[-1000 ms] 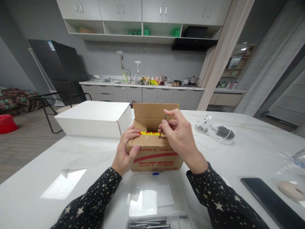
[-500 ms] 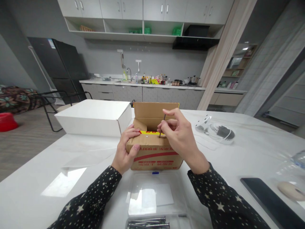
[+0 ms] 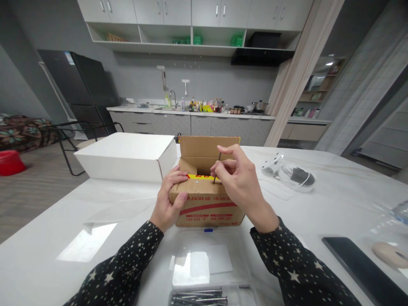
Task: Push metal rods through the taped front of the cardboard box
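Observation:
A cardboard box (image 3: 207, 214) with red print stands in front of me, its back flap raised and its top partly open. My left hand (image 3: 168, 197) grips the box's near left corner, fingers over the top and thumb on the front. Between thumb and fingers, my right hand (image 3: 240, 182) holds a thin dark nail (image 3: 219, 158) upright, its lower end touching the near top flap. Whether the tip goes through the cardboard, I cannot tell. A small pale spot marks that flap left of the nail. Nearer me lies an open clear plastic case (image 3: 210, 272) with several long metal nails (image 3: 197, 296).
A white box (image 3: 124, 157) stands on the left of the white table (image 3: 127, 238). On the right are a small white fan (image 3: 295, 176), a black phone (image 3: 363, 267), a beige rounded object (image 3: 389, 255) and a clear plastic bottle (image 3: 401, 211) at the edge of view.
Almost nothing differs. Both hands, the nail and the box keep their places; the view has shifted very slightly.

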The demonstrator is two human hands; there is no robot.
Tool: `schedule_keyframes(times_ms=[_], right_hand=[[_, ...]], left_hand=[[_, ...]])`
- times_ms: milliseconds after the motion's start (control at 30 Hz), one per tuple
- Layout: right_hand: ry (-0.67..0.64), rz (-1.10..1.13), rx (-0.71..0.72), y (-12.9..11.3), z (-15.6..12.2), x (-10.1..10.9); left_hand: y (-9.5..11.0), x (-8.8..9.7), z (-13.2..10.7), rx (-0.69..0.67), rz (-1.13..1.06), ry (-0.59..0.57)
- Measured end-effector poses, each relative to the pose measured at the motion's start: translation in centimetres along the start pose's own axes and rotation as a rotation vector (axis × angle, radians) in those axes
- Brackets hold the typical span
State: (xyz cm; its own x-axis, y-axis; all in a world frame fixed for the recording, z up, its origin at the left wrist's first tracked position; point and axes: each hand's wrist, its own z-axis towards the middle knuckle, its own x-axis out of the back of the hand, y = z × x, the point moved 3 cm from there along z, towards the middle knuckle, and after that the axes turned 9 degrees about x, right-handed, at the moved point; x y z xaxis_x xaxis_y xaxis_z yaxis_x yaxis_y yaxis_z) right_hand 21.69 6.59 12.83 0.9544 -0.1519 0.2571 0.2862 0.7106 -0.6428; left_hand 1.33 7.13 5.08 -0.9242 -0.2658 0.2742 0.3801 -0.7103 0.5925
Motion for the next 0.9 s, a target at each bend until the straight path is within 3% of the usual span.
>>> schedule_keyframes(times_ms=[300,433,567,900], right_hand=[[0.014,-0.014,-0.01,0.27,-0.05,0.14],[-0.051,0.017,0.009,0.09,-0.06,-0.02],[-0.002,-0.011,-0.008,0.19,-0.05,0.12],[-0.021,-0.016,-0.006,0.21,-0.07,0.06]], left_hand=[[0.04,-0.1,0.05,-0.012,-0.015,0.002],[0.0,-0.07,0.0,-0.013,-0.01,-0.002],[0.0,-0.03,-0.02,-0.007,-0.006,0.007],[-0.14,-0.09,-0.06,0.0,-0.002,-0.001]])
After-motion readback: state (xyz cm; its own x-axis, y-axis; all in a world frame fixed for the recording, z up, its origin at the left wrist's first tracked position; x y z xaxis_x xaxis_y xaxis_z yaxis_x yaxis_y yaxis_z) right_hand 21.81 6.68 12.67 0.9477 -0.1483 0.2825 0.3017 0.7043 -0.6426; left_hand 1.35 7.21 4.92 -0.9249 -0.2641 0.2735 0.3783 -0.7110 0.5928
